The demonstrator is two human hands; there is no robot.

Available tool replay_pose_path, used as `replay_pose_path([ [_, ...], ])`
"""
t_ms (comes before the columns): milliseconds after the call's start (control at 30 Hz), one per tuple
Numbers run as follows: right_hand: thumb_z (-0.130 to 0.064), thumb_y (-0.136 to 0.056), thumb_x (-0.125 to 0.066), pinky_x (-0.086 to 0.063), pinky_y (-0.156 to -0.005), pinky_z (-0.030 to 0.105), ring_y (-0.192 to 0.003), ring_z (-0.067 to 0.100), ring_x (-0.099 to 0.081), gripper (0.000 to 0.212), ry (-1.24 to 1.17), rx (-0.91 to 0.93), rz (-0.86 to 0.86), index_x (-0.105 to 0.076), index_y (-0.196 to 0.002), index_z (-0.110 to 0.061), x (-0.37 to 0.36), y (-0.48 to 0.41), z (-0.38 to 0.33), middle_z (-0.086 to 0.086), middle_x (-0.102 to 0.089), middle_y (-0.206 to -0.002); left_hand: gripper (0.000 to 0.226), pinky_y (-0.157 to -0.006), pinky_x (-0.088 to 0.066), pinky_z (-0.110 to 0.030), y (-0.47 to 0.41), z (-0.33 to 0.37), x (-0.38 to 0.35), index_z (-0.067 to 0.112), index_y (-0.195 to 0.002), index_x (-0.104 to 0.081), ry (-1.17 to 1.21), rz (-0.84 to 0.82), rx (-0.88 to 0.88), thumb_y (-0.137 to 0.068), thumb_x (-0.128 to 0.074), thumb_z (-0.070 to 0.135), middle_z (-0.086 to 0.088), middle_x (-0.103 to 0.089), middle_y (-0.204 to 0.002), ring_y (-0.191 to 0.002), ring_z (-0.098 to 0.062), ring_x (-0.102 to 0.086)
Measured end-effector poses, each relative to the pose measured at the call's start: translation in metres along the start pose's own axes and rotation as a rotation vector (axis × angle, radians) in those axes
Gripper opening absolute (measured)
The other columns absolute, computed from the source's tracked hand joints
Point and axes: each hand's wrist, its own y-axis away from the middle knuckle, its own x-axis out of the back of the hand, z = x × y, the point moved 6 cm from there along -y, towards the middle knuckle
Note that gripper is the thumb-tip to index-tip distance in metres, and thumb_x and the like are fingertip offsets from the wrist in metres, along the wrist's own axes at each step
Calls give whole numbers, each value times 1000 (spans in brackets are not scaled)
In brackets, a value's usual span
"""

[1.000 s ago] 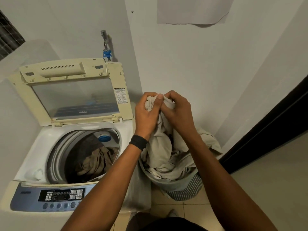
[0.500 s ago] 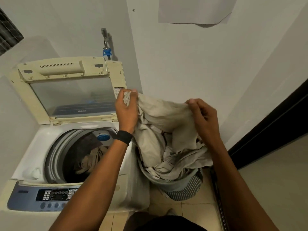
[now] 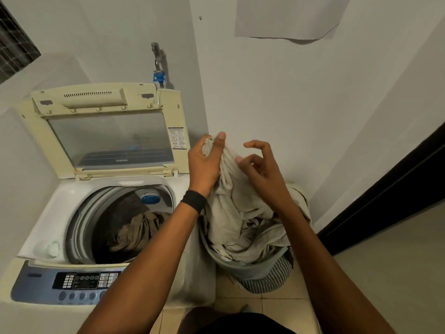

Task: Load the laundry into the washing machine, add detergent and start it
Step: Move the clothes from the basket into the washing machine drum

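Note:
A top-loading washing machine (image 3: pixel 60 213) stands at the left, its lid (image 3: pixel 108 131) propped up. Brown clothes (image 3: pixel 137 230) lie in its drum. To its right stands a grey laundry basket (image 3: pixel 252 271) heaped with pale washing. My left hand (image 3: pixel 204 162), a black band on its wrist, grips the top of a beige garment (image 3: pixel 231 196) and holds it up above the basket. My right hand (image 3: pixel 262 169) is beside it with fingers loosely bent, their tips against the garment and nothing gripped.
The control panel (image 3: pixel 79 283) runs along the machine's front edge. A tap with a blue fitting (image 3: pixel 159 75) is on the wall behind the lid. A dark door frame (image 3: pixel 385 194) borders the tiled floor (image 3: pixel 385 273) at the right.
Half a second ago both hands held the garment spread wide. My right hand has let go and moved left towards my left hand, which shifted right, back over the basket.

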Motion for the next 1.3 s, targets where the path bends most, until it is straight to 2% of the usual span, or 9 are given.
replay_pose_path([
  [167, -41, -99, -64, -37, -58, 30, -57, 7, -44, 35, 261, -92, 20, -53, -72, -20, 31, 40, 48, -8, -44, -60, 27, -72, -47, -32, -28, -1, 32, 22, -80, -55, 122, 170, 70, -100, -65, 38, 1, -55, -75, -73, -14, -54],
  [367, -18, -105, -57, -44, -69, 27, -77, 9, -57, 22, 89, 106, 290, -68, -90, -6, 60, 19, -22, 8, -66, -82, 10, -85, -54, -36, -13, -6, 16, 12, -89, -60, 116, 105, 35, -98, -63, 13, 2, -75, -87, -86, -16, -70],
  [567, -17, -105, -56, -56, -89, 39, -98, 13, -70, 20, 143, 147, 60, -74, -106, -9, -3, -29, -39, -1, -75, -101, 29, -106, -52, -45, 12, 3, -18, 11, -117, -71, 90, -131, 16, -107, -51, 30, -5, -74, -117, -116, -22, -68],
  [700, -15, -106, -51, -55, -99, 38, -108, 13, -68, 26, 37, 4, -83, -72, -121, -11, -9, -22, -20, 0, -74, -114, 34, -83, -55, -39, 9, -11, -6, 5, -97, -68, 135, -118, 133, -104, -57, 37, -9, -71, -89, -85, -20, -67],
  [833, -22, -101, -63, -58, -88, 35, -102, 18, -70, 27, 37, 9, -124, -62, -128, -18, -16, -4, -4, -2, -72, -113, 26, -70, -49, -32, 4, -4, -5, 11, -86, -62, 63, -21, 63, -100, -66, 33, -1, -60, -74, -70, -12, -56],
  [967, -41, -99, -64, -42, -60, 21, -61, 1, -51, 23, 191, -119, -112, -59, -97, -19, -3, 29, 37, -15, -54, -68, 24, -72, -55, -36, -20, -6, 20, 19, -83, -58, 178, 172, 125, -98, -68, 34, -4, -62, -76, -72, -19, -61],
  [1067, -41, -103, -56, -37, -61, 21, -60, 1, -45, 31, 252, -90, -80, -56, -83, -18, 14, 39, 40, -14, -48, -66, 27, -72, -50, -35, -31, -8, 34, 19, -80, -55, 112, 202, 99, -97, -70, 35, -4, -56, -75, -72, -18, -55],
  [1200, -24, -108, -51, -39, -65, 17, -72, 0, -49, 21, 86, 67, 246, -59, -91, -16, 46, 19, -17, -18, -54, -76, 24, -72, -47, -25, -13, 0, 18, 17, -83, -60, 40, 78, -2, -100, -66, 32, 7, -58, -74, -70, -7, -54],
  [1300, -21, -107, -52, -40, -68, 14, -73, -2, -53, 20, 146, 137, 159, -63, -93, -12, 33, -6, -48, -19, -59, -79, 21, -88, -51, -20, 6, 15, -6, 7, -104, -68, -7, -159, -109, -103, -61, 27, 2, -72, -99, -94, -2, -67],
])
